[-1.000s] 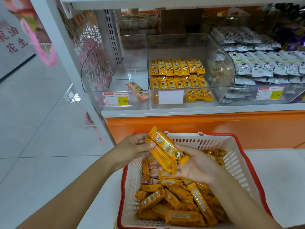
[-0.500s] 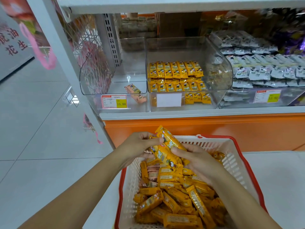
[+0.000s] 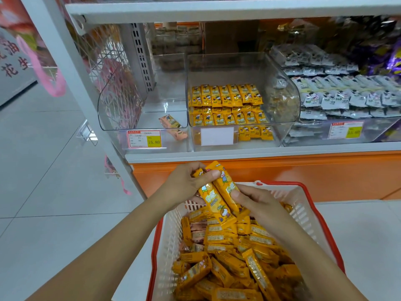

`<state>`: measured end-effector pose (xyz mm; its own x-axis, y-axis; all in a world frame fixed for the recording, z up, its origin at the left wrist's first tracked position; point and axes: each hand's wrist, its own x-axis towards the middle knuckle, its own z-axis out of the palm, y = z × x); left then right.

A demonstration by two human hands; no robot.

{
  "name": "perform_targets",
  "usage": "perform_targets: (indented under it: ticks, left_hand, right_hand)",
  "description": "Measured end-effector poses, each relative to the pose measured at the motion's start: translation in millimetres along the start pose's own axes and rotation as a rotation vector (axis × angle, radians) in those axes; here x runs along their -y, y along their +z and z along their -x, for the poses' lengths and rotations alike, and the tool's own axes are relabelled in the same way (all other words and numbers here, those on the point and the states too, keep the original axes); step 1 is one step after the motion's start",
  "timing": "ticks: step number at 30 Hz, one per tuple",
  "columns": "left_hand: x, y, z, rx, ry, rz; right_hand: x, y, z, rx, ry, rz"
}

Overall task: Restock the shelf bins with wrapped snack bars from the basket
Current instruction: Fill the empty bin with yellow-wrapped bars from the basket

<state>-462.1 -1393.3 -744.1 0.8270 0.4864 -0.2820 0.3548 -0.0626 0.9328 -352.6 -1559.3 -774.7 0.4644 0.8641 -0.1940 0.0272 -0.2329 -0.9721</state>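
Just above the basket (image 3: 282,183), the snack bars (image 3: 217,198) are glossy yellow-orange wrappers with little cartoon prints, bunched together lengthwise. The left hand (image 3: 184,183) pinches their top end and the right hand (image 3: 258,203) grips the lower side, so they're wedged between both, below the clear shelf bin (image 3: 282,94).

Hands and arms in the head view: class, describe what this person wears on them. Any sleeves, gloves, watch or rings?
Nothing worn is visible. The left hand and right hand are ungloved, with no rings in sight. The left forearm and right forearm are bare to the frame's edge: no sleeve, watch or bracelet shows.
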Motion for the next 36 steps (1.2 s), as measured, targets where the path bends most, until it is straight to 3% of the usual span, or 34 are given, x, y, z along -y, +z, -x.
perform_targets:
  ticks: [4,8,11,15,17,22,25,29,36]
  left_hand:
    - [-12,3,-2,0.003,0.011,0.025]
    - [-28,7,-3,-0.041,0.038,0.052]
    - [-40,8,-4,-0.069,0.054,0.058]
    - [-59,1,-7,-0.127,0.073,0.089]
    - [-64,-8,-10,-0.198,0.143,0.031]
    - [-65,-31,-20,-0.609,0.325,-0.256]
    - [-60,-37,-23,-0.609,0.293,-0.382]
    - [-61,-38,-20,-0.577,0.319,-0.370]
    - [-58,-40,-21,-0.577,0.342,-0.372]
  right_hand:
    - [6,-3,3,-0.062,-0.136,0.143]
    - [20,2,9,-0.183,-0.223,0.551]
    - [24,5,7,-0.375,-0.362,0.816]
    - [52,-1,-3,-0.497,-0.476,0.928]
    - [75,-8,-12,-0.496,-0.441,0.891]
    - [129,-30,-59,-0.512,-0.292,0.849]
    - [146,-33,-102,-0.450,-0.132,0.878]
    - [151,-19,-150,-0.310,0.081,0.871]
    - [135,7,-189,-0.118,0.242,0.968]
